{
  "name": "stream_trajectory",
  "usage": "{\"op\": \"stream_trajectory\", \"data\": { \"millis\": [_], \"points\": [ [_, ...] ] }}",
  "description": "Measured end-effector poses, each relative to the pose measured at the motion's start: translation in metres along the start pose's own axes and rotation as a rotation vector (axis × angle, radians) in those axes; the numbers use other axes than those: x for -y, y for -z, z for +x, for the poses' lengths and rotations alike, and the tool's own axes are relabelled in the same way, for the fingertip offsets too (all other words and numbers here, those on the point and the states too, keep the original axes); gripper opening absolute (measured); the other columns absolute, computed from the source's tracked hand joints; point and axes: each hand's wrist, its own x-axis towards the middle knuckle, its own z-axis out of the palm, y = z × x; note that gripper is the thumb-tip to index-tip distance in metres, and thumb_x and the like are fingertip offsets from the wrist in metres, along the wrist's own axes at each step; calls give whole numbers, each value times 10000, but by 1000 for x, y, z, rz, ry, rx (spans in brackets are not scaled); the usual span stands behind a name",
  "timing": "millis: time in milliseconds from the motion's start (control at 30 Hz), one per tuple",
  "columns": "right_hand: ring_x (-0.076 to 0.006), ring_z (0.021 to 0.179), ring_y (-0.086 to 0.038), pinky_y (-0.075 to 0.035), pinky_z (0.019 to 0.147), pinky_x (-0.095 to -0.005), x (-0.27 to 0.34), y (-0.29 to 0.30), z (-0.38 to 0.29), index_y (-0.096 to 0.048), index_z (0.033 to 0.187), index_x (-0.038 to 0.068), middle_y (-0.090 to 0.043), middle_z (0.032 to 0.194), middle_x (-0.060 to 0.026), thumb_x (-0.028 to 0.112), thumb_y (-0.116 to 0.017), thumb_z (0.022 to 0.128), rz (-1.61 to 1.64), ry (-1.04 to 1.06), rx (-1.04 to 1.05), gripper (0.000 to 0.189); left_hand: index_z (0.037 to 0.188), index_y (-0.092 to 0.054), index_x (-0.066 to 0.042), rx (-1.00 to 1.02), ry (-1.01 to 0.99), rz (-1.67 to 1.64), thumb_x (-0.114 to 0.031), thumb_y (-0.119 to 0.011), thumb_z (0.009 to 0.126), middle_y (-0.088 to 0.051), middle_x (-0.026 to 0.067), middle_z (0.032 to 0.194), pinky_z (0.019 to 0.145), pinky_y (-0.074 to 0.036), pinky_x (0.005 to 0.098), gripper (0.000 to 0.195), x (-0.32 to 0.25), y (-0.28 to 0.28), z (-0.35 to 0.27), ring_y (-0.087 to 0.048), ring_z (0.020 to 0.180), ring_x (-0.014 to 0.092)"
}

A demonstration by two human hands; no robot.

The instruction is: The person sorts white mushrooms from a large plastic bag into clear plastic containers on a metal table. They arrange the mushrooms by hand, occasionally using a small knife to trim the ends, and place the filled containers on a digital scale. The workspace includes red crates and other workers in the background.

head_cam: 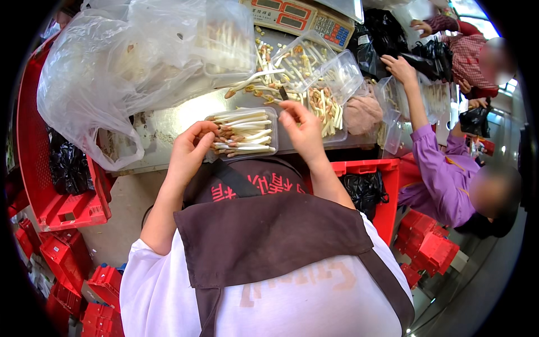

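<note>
Thick white peanut sprouts (252, 128) with brownish heads lie in rows in a clear plastic tray (274, 120) in front of me. My left hand (191, 145) is at the tray's left side, its curled fingertips against the sprout heads; whether it pinches one is unclear. Just past the tray's right edge, my right hand (304, 130) hovers with thumb and forefinger apart. A small dark flat piece (283, 93) sits by its fingertips. Loose sprouts (265, 73) are scattered beyond the tray. More sprouts fill a container (326, 111) to the right.
A filled clear tray (229, 40) and a white plastic bag (97, 80) stand left. Behind is a weighing scale (286, 17); empty clear containers (343, 73) and a pinkish cloth (363, 116) lie right. Red crates (366, 166) flank me. A co-worker's hand (400, 69) reaches to black bags.
</note>
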Motion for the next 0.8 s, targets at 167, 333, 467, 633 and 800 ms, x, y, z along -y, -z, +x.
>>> {"op": "stream_trajectory", "data": {
  "millis": [167, 333, 467, 633, 800],
  "points": [
    [-282, 937, -653, -525, 820, -406, -16, -15, -17, -725, 1113, 44, -716, 971, -81, 120, -733, 886, -345, 375, 83, 239, 1055, -725, -50, -13, -238, 499, -58, -698, 937, -724, 80, 966, 779, -543, 369, 122, 3, -13, 3, -666, 896, 232],
    [-275, 1157, -538, -430, 959, -424, -6, -24, -31, -721, 1126, 117, -669, 1189, -6, 191, -759, 842, -712, 444, 167, 296, 1012, -722, -99, -10, -433, 824, -94, -743, 868, -720, 55, 982, 800, -542, 426, 146, 7, -27, 3, -657, 925, 293],
    [-272, 1169, -532, -388, 1002, -455, -3, -25, -31, -735, 1081, 125, -650, 1143, -13, 196, -768, 833, -688, 382, 240, 260, 987, -734, -131, -1, -493, 947, -124, -752, 850, -695, 11, 969, 794, -516, 416, 139, 14, -34, 1, -647, 937, 260],
    [-259, 1179, -530, -347, 1023, -479, -2, -24, -38, -754, 996, 153, -635, 1066, -13, 185, -777, 826, -595, 451, 255, 175, 922, -738, -129, 40, -507, 920, -101, -754, 828, -688, 1, 969, 795, -500, 409, 99, 16, -30, -6, -640, 954, 256],
    [-245, 1140, -548, -358, 1000, -456, -6, -26, -39, -759, 959, 166, -639, 997, 6, 183, -781, 835, -543, 439, 243, 127, 922, -722, -92, 2, -492, 765, -17, -729, 812, -694, 39, 980, 827, -518, 424, 133, 19, -22, -4, -633, 972, 290]
  ]
}}
